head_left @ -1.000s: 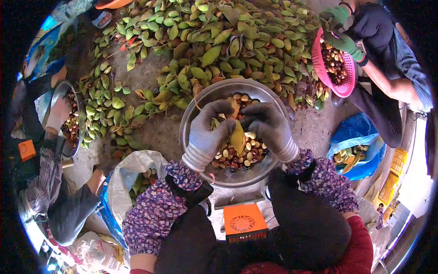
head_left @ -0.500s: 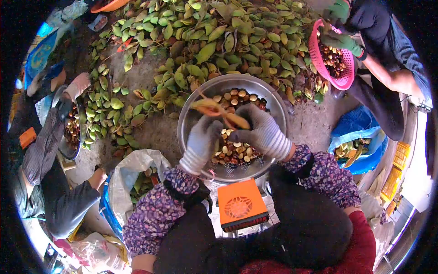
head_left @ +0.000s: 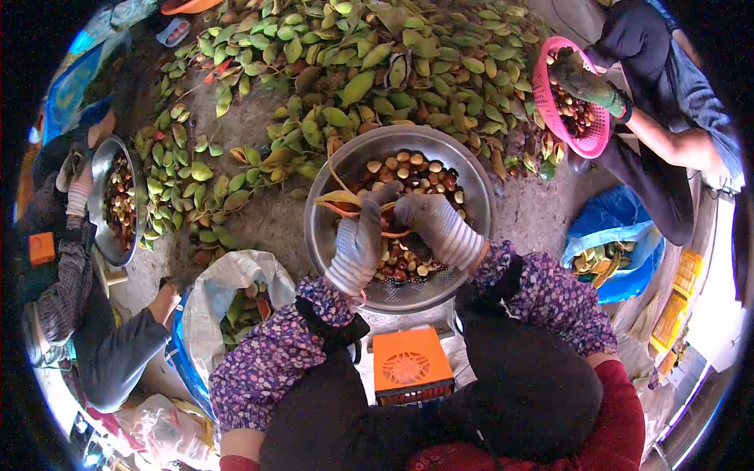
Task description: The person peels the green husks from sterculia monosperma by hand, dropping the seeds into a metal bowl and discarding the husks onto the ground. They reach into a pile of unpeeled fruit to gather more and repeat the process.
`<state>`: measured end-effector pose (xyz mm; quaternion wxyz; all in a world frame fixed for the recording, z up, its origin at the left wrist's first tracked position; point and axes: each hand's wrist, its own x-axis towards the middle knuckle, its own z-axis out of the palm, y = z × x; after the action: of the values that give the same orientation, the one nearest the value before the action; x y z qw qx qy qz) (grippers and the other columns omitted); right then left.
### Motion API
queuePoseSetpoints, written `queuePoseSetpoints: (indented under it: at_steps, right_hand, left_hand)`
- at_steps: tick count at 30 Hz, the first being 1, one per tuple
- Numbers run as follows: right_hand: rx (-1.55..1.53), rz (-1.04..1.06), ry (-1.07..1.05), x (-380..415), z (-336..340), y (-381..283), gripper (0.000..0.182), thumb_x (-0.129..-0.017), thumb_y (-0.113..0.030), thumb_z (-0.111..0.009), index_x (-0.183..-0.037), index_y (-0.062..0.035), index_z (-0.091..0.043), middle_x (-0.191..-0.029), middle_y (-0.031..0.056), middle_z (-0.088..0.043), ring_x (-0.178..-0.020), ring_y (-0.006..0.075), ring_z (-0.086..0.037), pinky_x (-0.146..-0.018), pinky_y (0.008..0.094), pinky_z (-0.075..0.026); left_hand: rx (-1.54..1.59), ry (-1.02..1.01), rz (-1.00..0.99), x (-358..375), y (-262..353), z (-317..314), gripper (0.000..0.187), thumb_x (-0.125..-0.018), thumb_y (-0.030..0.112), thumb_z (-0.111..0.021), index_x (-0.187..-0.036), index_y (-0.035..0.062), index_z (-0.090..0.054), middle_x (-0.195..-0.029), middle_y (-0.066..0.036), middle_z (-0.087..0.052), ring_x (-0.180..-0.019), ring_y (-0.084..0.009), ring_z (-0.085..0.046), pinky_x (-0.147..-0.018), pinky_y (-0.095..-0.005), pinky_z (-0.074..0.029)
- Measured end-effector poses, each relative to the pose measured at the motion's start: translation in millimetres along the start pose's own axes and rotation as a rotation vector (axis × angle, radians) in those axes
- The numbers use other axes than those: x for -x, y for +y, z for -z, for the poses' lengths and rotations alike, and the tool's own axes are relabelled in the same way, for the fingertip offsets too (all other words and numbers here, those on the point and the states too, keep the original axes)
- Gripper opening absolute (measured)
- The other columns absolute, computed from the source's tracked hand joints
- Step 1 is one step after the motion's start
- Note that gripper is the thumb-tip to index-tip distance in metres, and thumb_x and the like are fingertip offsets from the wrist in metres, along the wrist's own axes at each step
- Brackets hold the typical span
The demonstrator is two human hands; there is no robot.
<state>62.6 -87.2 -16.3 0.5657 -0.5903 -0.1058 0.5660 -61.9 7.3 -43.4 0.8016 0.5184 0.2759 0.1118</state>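
Observation:
Both my gloved hands are over a perforated metal colander [head_left: 318, 169] holding brown seeds with pale patches [head_left: 404, 159]. My left hand [head_left: 355, 247] is closed on a split seed pod [head_left: 339, 202], its yellowish, orange-lined half jutting out to the left. A thin stem rises from the pod. My right hand [head_left: 444, 228] is closed with fingertips at the pod's right part, against the left fingers. Those fingers cover much of the pod, so any seed between them is hidden.
Green pods [head_left: 357, 88] are heaped beyond the colander. At right a co-worker's gloved hand [head_left: 593, 86] is in a pink basket [head_left: 542, 102]; at left another person sits by a metal bowl [head_left: 96, 200]. Husk sacks [head_left: 206, 314] flank me. An orange box [head_left: 412, 357] stands between my legs.
The pod has tilted and shifted slightly left, with its right part now mostly behind my fingers. My hands are closer together. The left co-worker's hands have moved back from their bowl.

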Motion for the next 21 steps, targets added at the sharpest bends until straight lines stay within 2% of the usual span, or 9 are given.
queuePoseSetpoints:
  at_steps: [2,8,10,12,13,15,16,18,21]
  right_hand:
    - [0.656,0.144,-0.108,-1.9,0.9,-1.4,0.025,-0.085,-0.019,-0.060,-0.102,-0.0002,-0.061,-0.082,0.0067,-0.065,-0.074,0.0112,-0.057,-0.069,0.0275,-0.049]
    - [0.417,-0.102,-0.084,0.1,-8.4,0.5,0.029,-0.085,-0.017,-0.062,-0.105,0.0030,-0.058,-0.090,0.0064,-0.062,-0.080,0.0101,-0.056,-0.068,0.0251,-0.046]
    - [0.475,-0.087,-0.092,-2.9,-4.7,13.8,0.028,-0.086,-0.015,-0.060,-0.106,0.0028,-0.057,-0.090,0.0066,-0.062,-0.081,0.0101,-0.056,-0.069,0.0249,-0.046]
    - [0.550,-0.023,0.032,-8.9,5.6,49.0,0.028,-0.086,-0.010,-0.055,-0.111,0.0021,-0.055,-0.091,0.0065,-0.062,-0.082,0.0112,-0.056,-0.070,0.0245,-0.046]
    - [0.552,-0.022,0.028,-4.9,3.4,40.9,0.028,-0.086,-0.010,-0.055,-0.111,0.0021,-0.055,-0.091,0.0065,-0.062,-0.082,0.0112,-0.056,-0.070,0.0245,-0.046]
    - [-0.247,-0.317,0.023,6.5,-3.0,9.9,0.030,-0.085,-0.008,-0.053,-0.113,0.0013,-0.053,-0.092,0.0077,-0.063,-0.082,0.0123,-0.057,-0.070,0.0253,-0.046]
    - [-0.511,-0.421,0.035,11.4,-3.1,-2.5,0.031,-0.084,-0.007,-0.053,-0.114,0.0010,-0.053,-0.093,0.0081,-0.063,-0.083,0.0127,-0.057,-0.070,0.0256,-0.046]
    - [0.866,0.030,-0.307,21.8,16.2,-15.2,0.040,-0.084,-0.018,-0.055,-0.120,-0.0010,-0.046,-0.098,0.0199,-0.063,-0.088,0.0300,-0.061,-0.079,0.0391,-0.048]
    - [0.836,-0.073,-0.309,26.7,11.4,-18.1,0.036,-0.085,-0.017,-0.054,-0.116,-0.0012,-0.049,-0.100,0.0202,-0.062,-0.090,0.0287,-0.060,-0.079,0.0370,-0.047]
  left_hand:
    - [0.025,0.037,-0.028,1.0,7.2,-6.1,0.050,-0.096,0.039,-0.035,-0.126,0.0005,-0.047,-0.107,-0.011,-0.056,-0.088,-0.0142,-0.054,-0.075,-0.0254,-0.044]
    - [-0.162,0.051,-0.097,9.6,8.5,-6.2,0.060,-0.094,0.047,-0.036,-0.129,-0.0011,-0.041,-0.115,-0.011,-0.054,-0.097,-0.0208,-0.058,-0.084,-0.0303,-0.046]
    - [-0.126,0.121,-0.108,11.5,8.0,-11.7,0.038,-0.091,0.026,-0.051,-0.120,0.0012,-0.052,-0.106,-0.009,-0.056,-0.088,-0.0143,-0.058,-0.074,-0.0237,-0.046]
    - [-0.856,0.096,-0.574,6.9,15.2,-8.7,0.031,-0.089,0.021,-0.054,-0.112,0.0006,-0.057,-0.095,-0.008,-0.060,-0.082,-0.0153,-0.058,-0.071,-0.0246,-0.046]
    - [-0.698,0.100,-0.472,7.5,15.9,-10.7,0.029,-0.089,0.021,-0.053,-0.108,0.0001,-0.059,-0.090,-0.009,-0.062,-0.081,-0.0169,-0.059,-0.070,-0.0264,-0.046]
    - [-0.279,0.088,0.021,12.7,28.6,-12.5,0.029,-0.089,0.024,-0.053,-0.103,-0.0006,-0.061,-0.088,-0.012,-0.064,-0.081,-0.0224,-0.061,-0.071,-0.0326,-0.047]
    - [-0.282,0.097,0.020,13.8,28.6,-10.9,0.029,-0.089,0.024,-0.053,-0.103,-0.0006,-0.061,-0.088,-0.012,-0.064,-0.081,-0.0224,-0.061,-0.071,-0.0326,-0.047]
    - [-0.362,0.030,-0.013,16.2,25.0,-8.7,0.032,-0.090,0.028,-0.051,-0.101,-0.0005,-0.061,-0.085,-0.010,-0.064,-0.077,-0.0228,-0.061,-0.069,-0.0328,-0.047]
    - [-0.391,0.025,0.034,13.3,20.2,-7.5,0.032,-0.090,0.029,-0.050,-0.098,0.0003,-0.061,-0.085,-0.014,-0.064,-0.078,-0.0272,-0.062,-0.069,-0.0351,-0.046]
